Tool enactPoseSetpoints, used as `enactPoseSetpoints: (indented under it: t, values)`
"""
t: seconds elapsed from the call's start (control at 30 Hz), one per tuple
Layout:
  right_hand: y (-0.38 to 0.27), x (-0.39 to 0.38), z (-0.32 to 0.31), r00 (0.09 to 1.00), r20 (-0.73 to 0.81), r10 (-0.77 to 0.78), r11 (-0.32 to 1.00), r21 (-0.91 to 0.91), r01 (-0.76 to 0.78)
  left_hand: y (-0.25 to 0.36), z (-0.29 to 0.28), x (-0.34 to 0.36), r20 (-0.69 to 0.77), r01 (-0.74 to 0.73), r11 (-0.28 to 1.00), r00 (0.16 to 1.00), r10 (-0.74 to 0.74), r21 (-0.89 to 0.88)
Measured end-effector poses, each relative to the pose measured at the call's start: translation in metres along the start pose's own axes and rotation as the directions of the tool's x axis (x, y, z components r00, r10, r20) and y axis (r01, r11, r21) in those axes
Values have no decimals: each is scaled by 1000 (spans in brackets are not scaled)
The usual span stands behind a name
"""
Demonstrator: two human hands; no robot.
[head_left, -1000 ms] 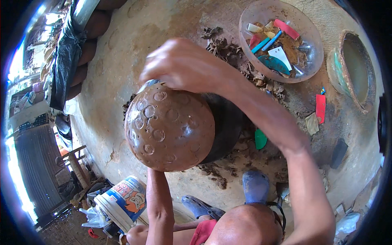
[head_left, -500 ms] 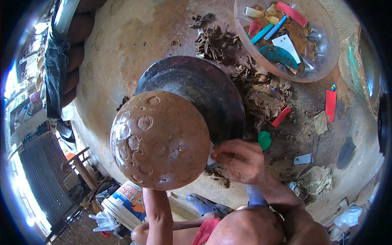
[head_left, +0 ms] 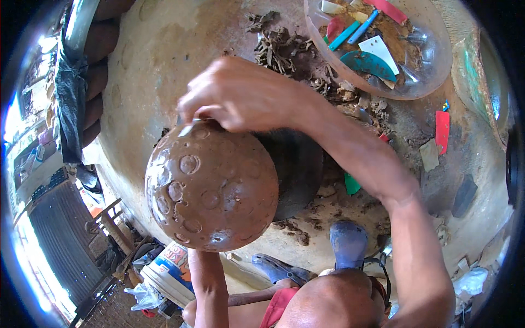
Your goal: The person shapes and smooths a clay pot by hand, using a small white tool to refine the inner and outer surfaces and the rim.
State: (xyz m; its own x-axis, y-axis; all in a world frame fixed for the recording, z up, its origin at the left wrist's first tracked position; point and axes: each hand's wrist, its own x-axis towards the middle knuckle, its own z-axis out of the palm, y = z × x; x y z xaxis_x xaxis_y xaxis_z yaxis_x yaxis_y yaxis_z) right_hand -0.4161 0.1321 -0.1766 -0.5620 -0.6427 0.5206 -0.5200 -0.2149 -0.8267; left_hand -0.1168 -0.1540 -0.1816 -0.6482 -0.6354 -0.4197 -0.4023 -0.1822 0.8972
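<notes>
**Clay form: right hand at far edge**

The round, ring-marked clay form (head_left: 216, 191) is left of centre, partly covering a dark round stand (head_left: 298, 169). The right hand (head_left: 235, 95) has its fingers clamped on a small pale tool (head_left: 186, 130) at the form's far edge. The left forearm (head_left: 209, 276) passes behind the form; finger state there cannot be told.

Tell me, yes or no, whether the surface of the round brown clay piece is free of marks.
No, the round brown clay piece shows ring-shaped marks scattered over its surface.
</notes>
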Motion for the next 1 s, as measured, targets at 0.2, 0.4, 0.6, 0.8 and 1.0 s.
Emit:
enactPoseSetpoints:
  t: [0.2, 0.4, 0.6, 0.8, 1.0]
  values:
    - [-62, -130, 53, 845, -442, 302, 947, 38, -318, 3, -8, -21, -22, 11, 1000, 1000, -11, 29]
    - [-121, -179, 94, 770, -471, 430, 900, 151, -410, 2, 3, -25, -1, 14, 999, 1000, -14, 42]
    - [-63, -125, 42, 692, -646, 321, 913, 17, -408, -20, 34, -8, 42, 21, 1000, 999, -21, 16]
    - [-29, -83, 44, 871, -369, 325, 941, 36, -336, -39, 53, -9, 13, 21, 999, 1000, -20, -30]
    - [-110, -149, 78, 709, -593, 381, 893, 38, -448, -55, 81, -34, -55, 53, 994, 997, -59, -96]
